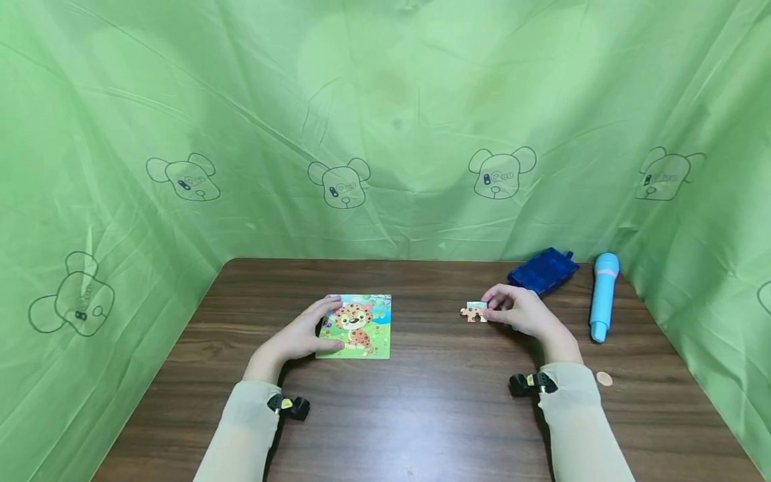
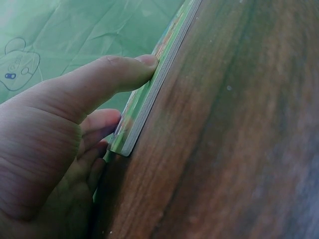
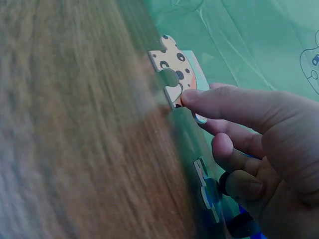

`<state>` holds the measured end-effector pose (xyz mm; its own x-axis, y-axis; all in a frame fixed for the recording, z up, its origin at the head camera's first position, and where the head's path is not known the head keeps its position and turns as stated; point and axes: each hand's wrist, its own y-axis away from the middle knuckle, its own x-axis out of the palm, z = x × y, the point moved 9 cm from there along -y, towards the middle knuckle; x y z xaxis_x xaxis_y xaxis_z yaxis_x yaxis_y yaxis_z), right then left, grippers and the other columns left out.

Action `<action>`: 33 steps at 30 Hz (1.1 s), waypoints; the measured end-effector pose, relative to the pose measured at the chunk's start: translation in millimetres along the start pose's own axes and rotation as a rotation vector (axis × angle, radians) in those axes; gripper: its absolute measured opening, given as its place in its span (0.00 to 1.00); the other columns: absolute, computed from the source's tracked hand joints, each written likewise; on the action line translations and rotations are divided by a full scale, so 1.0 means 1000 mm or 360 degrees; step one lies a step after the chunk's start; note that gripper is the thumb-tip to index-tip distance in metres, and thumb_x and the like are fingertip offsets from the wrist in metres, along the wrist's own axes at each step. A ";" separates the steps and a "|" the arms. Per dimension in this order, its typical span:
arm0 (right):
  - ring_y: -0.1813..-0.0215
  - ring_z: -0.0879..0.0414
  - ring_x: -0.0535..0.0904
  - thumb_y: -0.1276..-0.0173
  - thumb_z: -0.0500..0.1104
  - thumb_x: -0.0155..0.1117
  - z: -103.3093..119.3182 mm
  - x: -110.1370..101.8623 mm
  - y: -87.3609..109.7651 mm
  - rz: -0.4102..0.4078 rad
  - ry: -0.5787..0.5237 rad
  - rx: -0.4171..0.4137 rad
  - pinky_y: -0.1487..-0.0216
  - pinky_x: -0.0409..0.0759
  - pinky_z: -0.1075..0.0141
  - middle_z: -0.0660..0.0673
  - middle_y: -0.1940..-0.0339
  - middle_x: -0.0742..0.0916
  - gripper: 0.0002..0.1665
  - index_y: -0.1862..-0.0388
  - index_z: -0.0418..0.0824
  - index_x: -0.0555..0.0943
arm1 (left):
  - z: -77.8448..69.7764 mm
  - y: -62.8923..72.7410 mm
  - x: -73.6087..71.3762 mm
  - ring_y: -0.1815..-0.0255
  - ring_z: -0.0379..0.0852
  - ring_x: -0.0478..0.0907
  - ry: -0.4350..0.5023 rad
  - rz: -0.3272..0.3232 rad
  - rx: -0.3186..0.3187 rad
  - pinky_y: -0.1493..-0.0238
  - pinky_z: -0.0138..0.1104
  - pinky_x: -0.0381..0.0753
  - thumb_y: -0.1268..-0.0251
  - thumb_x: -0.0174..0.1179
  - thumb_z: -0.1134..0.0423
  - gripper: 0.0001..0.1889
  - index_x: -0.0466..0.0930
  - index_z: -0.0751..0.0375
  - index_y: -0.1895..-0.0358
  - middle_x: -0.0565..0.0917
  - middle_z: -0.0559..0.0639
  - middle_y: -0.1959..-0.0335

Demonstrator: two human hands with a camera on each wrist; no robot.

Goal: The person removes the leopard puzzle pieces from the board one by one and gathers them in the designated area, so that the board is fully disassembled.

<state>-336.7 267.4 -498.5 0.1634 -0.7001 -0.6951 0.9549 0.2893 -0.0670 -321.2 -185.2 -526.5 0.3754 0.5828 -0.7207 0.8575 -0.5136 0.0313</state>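
Note:
A square picture board (image 1: 376,328) with a cartoon leopard on green and blue lies flat on the table, left of the middle. My left hand (image 1: 299,338) rests over its left side, thumb on the picture and fingertips at the far left part. The left wrist view shows the thumb (image 2: 134,69) lying across the board's top by its edge. Farther right, my right hand (image 1: 521,312) pinches a spotted jigsaw piece (image 1: 474,312) by its right end, between thumb and finger. Below this hand, in the right wrist view, another jigsaw piece (image 3: 205,184) lies on the table.
Behind my right hand lies a dark blue translucent case (image 1: 543,270). A light blue toy microphone (image 1: 604,298) lies near the table's right edge, and a small beige disc (image 1: 604,379) beside my right sleeve. Green cloth (image 1: 409,221) with bear-head drawings hangs around the brown wooden table (image 1: 415,415).

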 end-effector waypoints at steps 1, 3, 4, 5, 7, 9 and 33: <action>0.68 0.55 0.79 0.31 0.42 0.83 0.000 0.000 0.000 -0.0004 0.0018 0.0008 0.68 0.76 0.64 0.48 0.62 0.88 0.13 0.51 0.42 0.89 | 0.000 0.000 0.000 0.09 0.62 0.47 -0.0001 0.0002 -0.0002 0.15 0.64 0.54 0.35 0.80 0.44 0.52 0.64 0.61 0.14 0.57 0.56 0.11; 0.68 0.55 0.78 0.31 0.42 0.83 0.000 0.000 -0.001 -0.0014 0.0053 0.0026 0.67 0.76 0.64 0.48 0.62 0.87 0.13 0.51 0.41 0.91 | -0.001 0.000 0.000 0.09 0.62 0.47 0.0001 0.0003 -0.0003 0.15 0.64 0.54 0.36 0.80 0.45 0.52 0.63 0.61 0.14 0.57 0.57 0.10; 0.68 0.56 0.78 0.32 0.42 0.83 -0.001 0.001 -0.001 -0.0017 0.0073 0.0039 0.67 0.76 0.64 0.48 0.63 0.86 0.14 0.51 0.41 0.91 | -0.001 0.000 0.000 0.09 0.62 0.47 0.0002 0.0003 -0.0001 0.15 0.64 0.54 0.36 0.80 0.45 0.52 0.63 0.61 0.14 0.57 0.57 0.10; 0.68 0.56 0.77 0.32 0.43 0.83 -0.001 0.001 -0.001 -0.0017 0.0088 0.0045 0.66 0.76 0.64 0.48 0.63 0.86 0.14 0.51 0.40 0.92 | -0.002 0.000 -0.001 0.09 0.62 0.47 0.0003 0.0001 0.0000 0.15 0.64 0.54 0.36 0.80 0.45 0.52 0.63 0.61 0.14 0.57 0.57 0.11; 0.68 0.56 0.77 0.32 0.43 0.83 -0.003 0.001 -0.001 -0.0013 0.0123 0.0060 0.64 0.74 0.64 0.49 0.64 0.85 0.14 0.51 0.40 0.92 | -0.002 -0.001 -0.001 0.09 0.62 0.47 0.0004 -0.0001 0.0003 0.15 0.64 0.54 0.36 0.80 0.44 0.52 0.63 0.61 0.14 0.57 0.57 0.11; 0.68 0.56 0.76 0.32 0.43 0.82 -0.005 0.002 -0.001 0.0001 0.0135 0.0072 0.64 0.74 0.64 0.50 0.65 0.84 0.14 0.51 0.40 0.92 | -0.002 0.000 -0.001 0.09 0.62 0.47 0.0005 -0.0004 0.0003 0.15 0.64 0.54 0.36 0.80 0.44 0.52 0.63 0.61 0.14 0.57 0.57 0.10; 0.65 0.55 0.78 0.27 0.42 0.78 -0.007 0.008 -0.002 0.0054 0.0118 0.0104 0.61 0.76 0.64 0.51 0.65 0.85 0.15 0.46 0.38 0.92 | 0.000 0.000 0.000 0.09 0.61 0.47 -0.0019 -0.0013 0.0008 0.15 0.63 0.54 0.35 0.80 0.44 0.51 0.64 0.61 0.15 0.59 0.56 0.11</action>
<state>-339.3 266.1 -509.1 0.1794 -0.6396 -0.7475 0.9636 0.2673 0.0025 -321.6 -185.3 -526.7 0.3639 0.5797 -0.7291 0.8588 -0.5119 0.0216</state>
